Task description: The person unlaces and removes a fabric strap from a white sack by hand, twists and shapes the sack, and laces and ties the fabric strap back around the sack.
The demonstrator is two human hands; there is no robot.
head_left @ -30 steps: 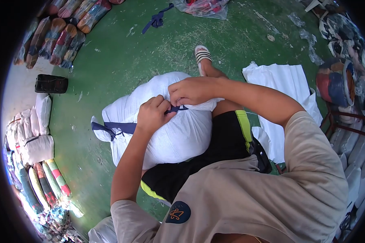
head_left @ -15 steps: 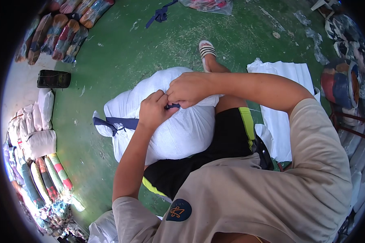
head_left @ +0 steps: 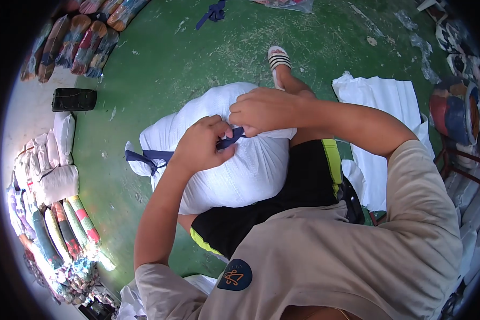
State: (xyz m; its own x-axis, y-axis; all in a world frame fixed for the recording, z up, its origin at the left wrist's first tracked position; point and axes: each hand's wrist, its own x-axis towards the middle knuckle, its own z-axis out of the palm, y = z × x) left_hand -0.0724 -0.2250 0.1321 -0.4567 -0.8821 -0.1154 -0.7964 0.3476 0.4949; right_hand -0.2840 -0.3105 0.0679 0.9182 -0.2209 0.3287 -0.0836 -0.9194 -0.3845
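A plump white sack bundle point(head_left: 245, 176) rests against my lap and thighs. A navy fabric strip point(head_left: 230, 140) runs across its top, from a tied corner at the left towards my hands. My left hand point(head_left: 200, 145) curls over the strip, with thumb and index finger to either side of it. Part of the strip is hidden under that hand. Just to the right, my right hand point(head_left: 258, 111) pinches the strip where it meets a fold in the white cloth. Its fingertips are partly hidden.
White sheeting point(head_left: 376, 106) lies on the green floor point(head_left: 144, 74) to my right. Another navy strip point(head_left: 212, 15) lies ahead. A black box-shaped thing point(head_left: 73, 100), wrapped bundles point(head_left: 69, 48) and pale packages point(head_left: 57, 184) are to the left. A round multicoloured bundle point(head_left: 453, 111) sits far right.
My hands have moved slightly apart, the right one to the right. More of the navy strip now shows between them. My left thumb and index finger have spread.
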